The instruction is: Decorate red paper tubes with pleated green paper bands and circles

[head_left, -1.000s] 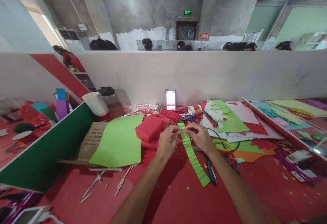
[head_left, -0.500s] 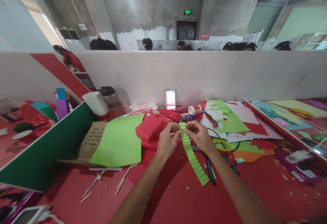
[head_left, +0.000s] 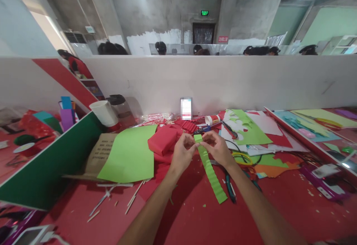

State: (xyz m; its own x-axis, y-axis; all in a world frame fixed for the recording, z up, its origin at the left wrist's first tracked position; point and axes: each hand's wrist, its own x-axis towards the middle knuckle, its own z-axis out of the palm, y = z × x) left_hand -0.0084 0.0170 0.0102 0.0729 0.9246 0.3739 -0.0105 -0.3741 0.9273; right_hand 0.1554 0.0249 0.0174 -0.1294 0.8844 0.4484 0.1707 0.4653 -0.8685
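A long green crepe-paper strip (head_left: 211,174) with crosswise creases hangs from my fingers and slants down to the right over the red table. My left hand (head_left: 184,151) pinches its upper part from the left side. From the other side my right hand (head_left: 216,147) pinches the same part, thumbs close together. The strip's top end stands up a little between the two hands. Just left of my left hand lies a folded red paper bundle (head_left: 162,140). Pliers with dark teal handles (head_left: 230,188) lie beside the strip, partly under my right forearm.
A green sheet (head_left: 129,155) rests on brown cardboard (head_left: 97,155) at left. Thin sticks (head_left: 134,198) lie in front. A phone (head_left: 186,108) leans on the white partition (head_left: 156,81). Yellow-handled scissors (head_left: 242,158) and cut paper (head_left: 253,129) fill the right. A green divider (head_left: 55,163) stands left.
Both hands keep their pinch in nearly the same place. The strip's top end has tilted slightly left, and its hanging part lies a little straighter.
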